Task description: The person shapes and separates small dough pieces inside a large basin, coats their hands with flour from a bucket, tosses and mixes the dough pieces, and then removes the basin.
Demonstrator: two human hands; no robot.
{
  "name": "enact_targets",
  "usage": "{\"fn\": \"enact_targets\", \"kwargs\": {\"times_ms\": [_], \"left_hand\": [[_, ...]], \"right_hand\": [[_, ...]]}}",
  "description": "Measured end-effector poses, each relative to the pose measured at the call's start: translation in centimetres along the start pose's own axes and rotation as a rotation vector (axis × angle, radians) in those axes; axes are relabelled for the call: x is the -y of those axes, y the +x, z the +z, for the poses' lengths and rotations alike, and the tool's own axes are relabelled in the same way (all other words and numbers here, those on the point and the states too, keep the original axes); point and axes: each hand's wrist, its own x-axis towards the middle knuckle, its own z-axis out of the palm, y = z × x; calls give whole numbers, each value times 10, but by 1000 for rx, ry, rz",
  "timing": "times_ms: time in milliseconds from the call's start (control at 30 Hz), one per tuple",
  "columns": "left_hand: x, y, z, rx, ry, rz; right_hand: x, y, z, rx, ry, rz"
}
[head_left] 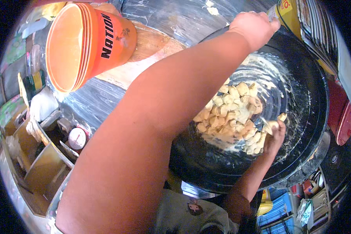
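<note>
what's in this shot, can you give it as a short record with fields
left hand: grips the far rim of the black pan
right hand: in the pile of pale dough pieces, fingers coated
pan contents: dough chunks heaped near the middle, pale smears around them
beside pan: orange bucket on its side, to the left

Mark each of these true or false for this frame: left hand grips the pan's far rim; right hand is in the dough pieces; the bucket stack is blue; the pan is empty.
1. The left hand has its grip on the far rim of the black pan. True.
2. The right hand is among the pale dough pieces. True.
3. The bucket stack is blue. False: it is orange.
4. The pan is empty. False: it holds a heap of pale pieces.
</note>
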Motion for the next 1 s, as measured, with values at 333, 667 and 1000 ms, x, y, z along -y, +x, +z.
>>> {"fn": "enact_targets", "kwargs": {"times_ms": [333,667,1000], "left_hand": [[-8,9,-13,-5,-67,81],[3,6,-5,-30,-22,76],[-3,2,-10,22,0,80]], "right_hand": [[-95,-1,-74,175,-1225,-139],[-124,-48,16,153,-882,161],[-106,-6,14,-412,88,145]]}}
